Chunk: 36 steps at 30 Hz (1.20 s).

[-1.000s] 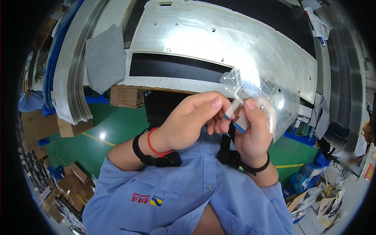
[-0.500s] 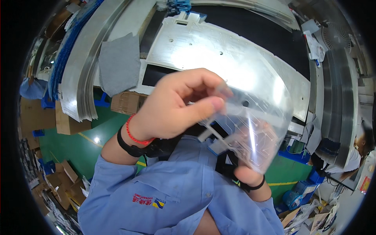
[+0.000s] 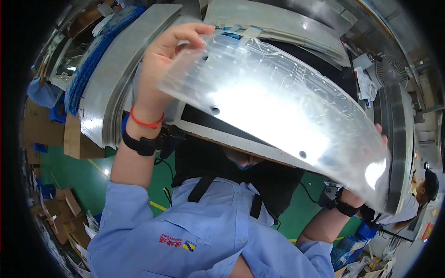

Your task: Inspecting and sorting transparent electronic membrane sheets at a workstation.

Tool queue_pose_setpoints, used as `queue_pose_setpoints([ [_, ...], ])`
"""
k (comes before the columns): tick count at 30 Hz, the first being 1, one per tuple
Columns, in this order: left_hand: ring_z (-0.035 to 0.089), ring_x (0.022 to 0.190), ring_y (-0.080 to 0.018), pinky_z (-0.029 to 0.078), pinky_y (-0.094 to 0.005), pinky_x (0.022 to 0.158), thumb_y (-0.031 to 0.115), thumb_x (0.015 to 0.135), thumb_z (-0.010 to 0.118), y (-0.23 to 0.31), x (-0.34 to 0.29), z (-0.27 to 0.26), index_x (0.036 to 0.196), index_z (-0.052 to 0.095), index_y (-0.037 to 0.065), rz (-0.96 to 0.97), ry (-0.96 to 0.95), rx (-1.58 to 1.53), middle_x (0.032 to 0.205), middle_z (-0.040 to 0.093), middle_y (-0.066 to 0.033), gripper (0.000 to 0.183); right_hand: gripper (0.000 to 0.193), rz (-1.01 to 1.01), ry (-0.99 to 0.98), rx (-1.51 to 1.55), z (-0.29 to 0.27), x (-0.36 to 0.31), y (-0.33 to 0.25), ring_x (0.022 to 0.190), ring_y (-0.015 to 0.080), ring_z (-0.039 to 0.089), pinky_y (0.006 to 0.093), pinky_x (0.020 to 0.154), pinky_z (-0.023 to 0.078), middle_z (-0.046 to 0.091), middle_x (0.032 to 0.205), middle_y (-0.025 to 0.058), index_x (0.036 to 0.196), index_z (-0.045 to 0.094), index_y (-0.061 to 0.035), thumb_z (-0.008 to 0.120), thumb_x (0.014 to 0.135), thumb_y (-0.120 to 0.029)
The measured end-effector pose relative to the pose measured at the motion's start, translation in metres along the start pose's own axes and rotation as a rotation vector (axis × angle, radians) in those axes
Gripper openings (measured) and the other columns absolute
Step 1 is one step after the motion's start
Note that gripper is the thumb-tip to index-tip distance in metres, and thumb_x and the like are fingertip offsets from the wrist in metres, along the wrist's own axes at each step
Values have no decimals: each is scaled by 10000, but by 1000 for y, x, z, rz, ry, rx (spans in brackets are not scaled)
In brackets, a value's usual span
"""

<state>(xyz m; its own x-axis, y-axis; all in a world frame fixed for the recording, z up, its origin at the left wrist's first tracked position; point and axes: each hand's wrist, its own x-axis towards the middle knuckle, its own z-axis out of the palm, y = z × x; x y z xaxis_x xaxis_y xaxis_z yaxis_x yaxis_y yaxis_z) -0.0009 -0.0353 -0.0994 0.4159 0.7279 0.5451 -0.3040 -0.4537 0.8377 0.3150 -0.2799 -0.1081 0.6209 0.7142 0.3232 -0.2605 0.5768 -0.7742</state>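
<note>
Above the workbench (image 3: pixel 218 132), a large clear plastic sheet (image 3: pixel 278 111) with thin printed circuit lines and a few small round holes is held up between both hands, stretched from upper left to lower right and bowed slightly, with light glaring off its middle. At the sheet's upper left corner, the left hand (image 3: pixel 162 60) pinches the edge, its fingers (image 3: pixel 194 30) curled closed over the top and the thumb behind the film. A red string bracelet (image 3: pixel 144 121) and a black wrist strap (image 3: pixel 141 143) sit on that wrist. At the lower right corner, the right hand (image 3: pixel 371 185) is mostly hidden behind the sheet; only a fingertip shows over the edge, so it seems to grip the corner, though how tightly its fingers close cannot be told. A black strap (image 3: pixel 340 204) circles that wrist too. Beneath the sheet lie grey metal panels (image 3: pixel 278 18), and another stack (image 3: pixel 111 83) stands along the bench's left edge. Beyond the right edge stand a small fan (image 3: pixel 391 69) and another person (image 3: pixel 424 190). Cardboard boxes (image 3: pixel 69 139) sit on the green floor (image 3: pixel 74 171) at left.
</note>
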Motion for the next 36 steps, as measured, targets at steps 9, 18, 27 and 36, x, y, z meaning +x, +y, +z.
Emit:
queue_pose_setpoints([
  [9,543,982,-268,404,-319,861,54,717,620,-23,-23,2,828,610,49,-61,-19,901,1079,577,-127,112,535,276,309,-2,-25,16,-16,1233,297,352,407,1017,319,324,1354,202,1350,191,25,328,934,-282],
  [18,514,1061,-163,390,-278,901,154,909,454,-26,-44,6,1309,264,-48,-374,39,316,1140,551,-152,486,525,283,118,-934,-34,-1,3,1246,264,338,331,1024,240,321,1354,225,1322,281,66,460,901,-191],
  [27,491,1106,-195,392,-306,929,215,960,267,20,-91,14,1291,297,-29,-811,235,-341,1214,470,-153,413,520,344,116,-945,-34,18,-1,1177,220,423,292,984,302,421,1286,219,1311,277,88,495,881,-107],
  [36,453,1135,-213,410,-331,912,270,949,327,31,-152,17,1273,339,-8,-1083,350,-690,1216,464,-122,426,517,343,-44,-934,-43,6,-8,1210,257,395,317,1007,279,396,1298,233,1308,294,86,485,850,-57],
])
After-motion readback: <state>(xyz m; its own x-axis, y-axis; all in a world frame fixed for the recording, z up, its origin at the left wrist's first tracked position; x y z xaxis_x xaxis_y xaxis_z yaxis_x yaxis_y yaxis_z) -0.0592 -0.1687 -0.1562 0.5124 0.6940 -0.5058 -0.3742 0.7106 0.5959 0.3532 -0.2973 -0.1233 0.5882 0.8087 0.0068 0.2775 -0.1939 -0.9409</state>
